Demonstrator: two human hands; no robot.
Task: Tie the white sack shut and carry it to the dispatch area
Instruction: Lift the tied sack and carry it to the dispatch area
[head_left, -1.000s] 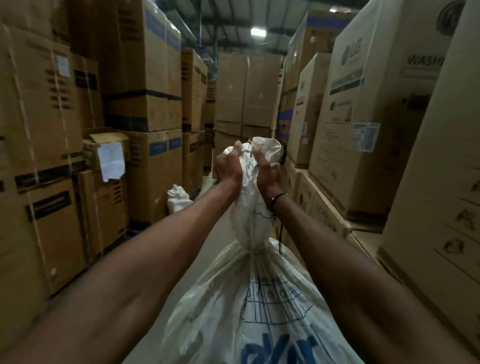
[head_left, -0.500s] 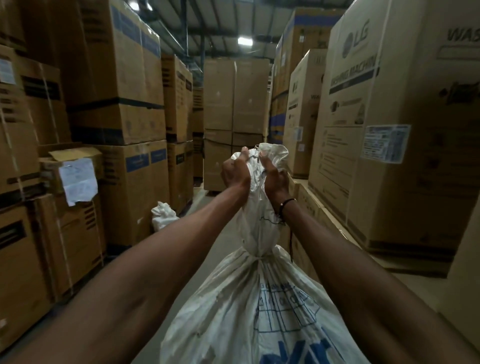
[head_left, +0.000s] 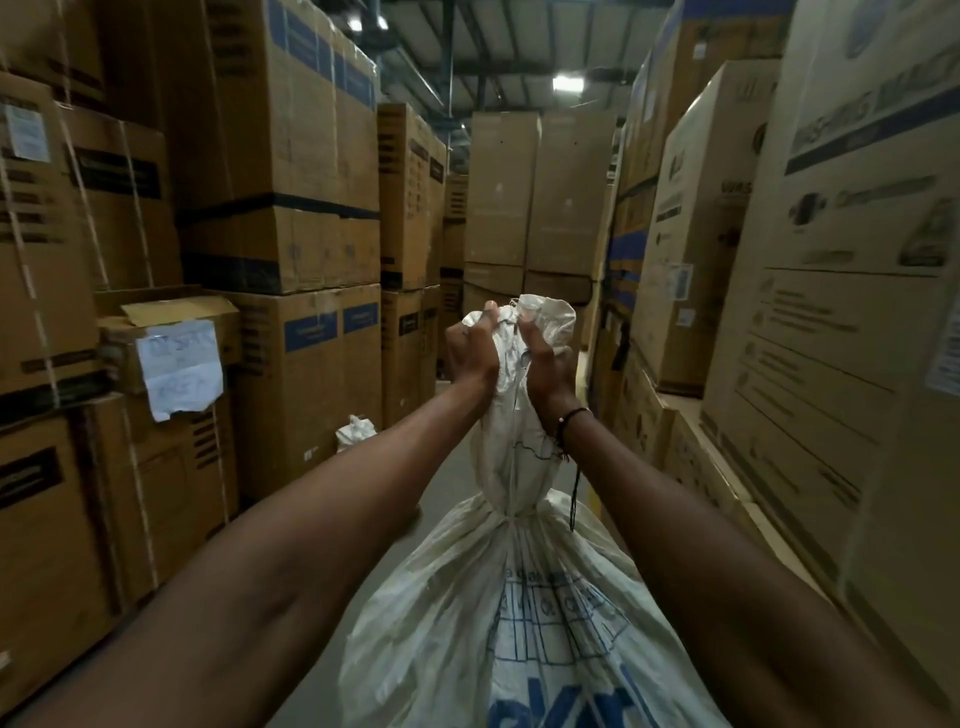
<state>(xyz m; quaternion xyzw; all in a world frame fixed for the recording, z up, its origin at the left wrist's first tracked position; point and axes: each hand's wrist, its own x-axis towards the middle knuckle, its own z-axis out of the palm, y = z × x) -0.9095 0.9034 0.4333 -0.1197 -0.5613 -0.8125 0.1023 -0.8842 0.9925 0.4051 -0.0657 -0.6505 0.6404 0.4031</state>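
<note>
Both hands, left hand (head_left: 470, 353) and right hand (head_left: 545, 366), clutch the white sack (head_left: 514, 597) neck at centre frame; loosened fingers could drop it.

White sack (head_left: 498, 613): woven plastic, crinkled, slight sheen. Boxes (head_left: 291, 156): matt brown cardboard.

White sack (head_left: 498, 597) with blue grid print, brown cartons (head_left: 291, 156) with blue bands, black wristband (head_left: 570, 420)

Narrow aisle (head_left: 452, 467) between stacked cartons (head_left: 291, 208)
</note>
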